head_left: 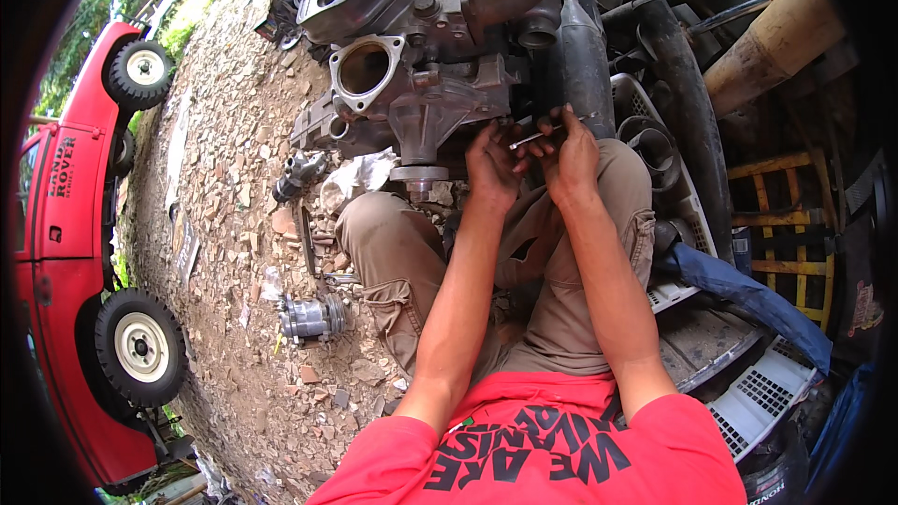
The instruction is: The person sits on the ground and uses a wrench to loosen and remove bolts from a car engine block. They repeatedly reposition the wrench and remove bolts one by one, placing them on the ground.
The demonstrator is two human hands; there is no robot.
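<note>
A large dark metal engine (449,98) stands on the ground before my knees. Under its lower right edge, my left hand (493,166) is raised with fingers bent close to the metal; what they pinch, if anything, is hidden. Beside it, my right hand (573,161) has its fingers closed round a thin shiny wrench (537,138). The wrench slants between the hands, its left end close to my left fingers. A round flange (419,173) juts from the engine left of my left hand. Right of the engine stands a dark metal cylinder (582,65).
Stony ground (253,159) lies to the left, with a silver metal part (312,318) and a clear plastic bag (360,178) on it. A red vehicle (70,215) stands farther left. Pipes, a bamboo pole (774,42), a yellow metal frame (790,219) and plastic crates crowd the right.
</note>
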